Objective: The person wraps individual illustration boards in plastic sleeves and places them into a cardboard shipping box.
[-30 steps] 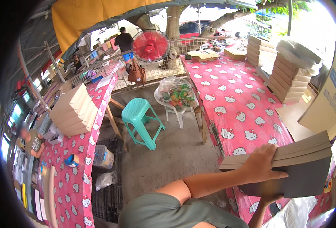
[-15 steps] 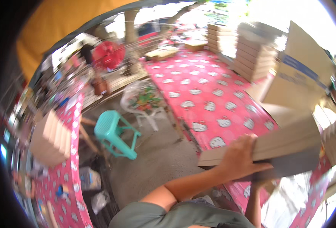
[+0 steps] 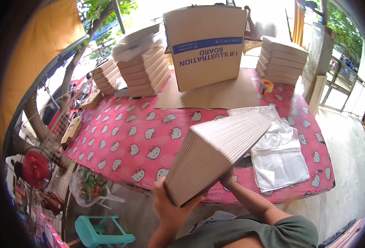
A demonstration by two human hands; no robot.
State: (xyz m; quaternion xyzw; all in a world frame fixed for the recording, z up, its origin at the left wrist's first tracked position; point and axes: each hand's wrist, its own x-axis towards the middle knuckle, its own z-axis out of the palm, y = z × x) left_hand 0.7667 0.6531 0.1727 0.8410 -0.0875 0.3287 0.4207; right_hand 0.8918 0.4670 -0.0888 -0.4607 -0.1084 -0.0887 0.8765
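Board stack [image 3: 219, 153]: a thick block of thin grey-brown boards, held tilted over the near part of the table, right of the middle; whether it touches the cloth, I cannot tell.
Left hand [image 3: 171, 210]: closed around the near left corner of the stack, thumb up along its left side, fingers under the near edge.
Right hand [image 3: 228, 178]: against the lower right side of the stack, supporting it; the fingers are partly hidden, so how wide they spread I cannot tell.
Table [image 3: 126, 142]: covered in a shiny pink cloth with white cat faces.
Plastic sheets [image 3: 279, 161]: whitish, folded and flat on the table, just right of the stack.
Carton [image 3: 209, 45]: brown with a blue band, standing at the far middle on a flat cardboard sheet [image 3: 215, 100].
Left piles: wrapped brown packs [image 3: 145, 74] at the far left, crumpled clear plastic on the taller pile.
Right pile: more brown packs [image 3: 282, 62] at the far right, tape rolls [image 3: 266, 86] just nearer.
Floor, near left: a teal stool [image 3: 97, 231], with a bagged white chair [image 3: 113, 199] beyond it and a red fan [image 3: 38, 168] farther left.
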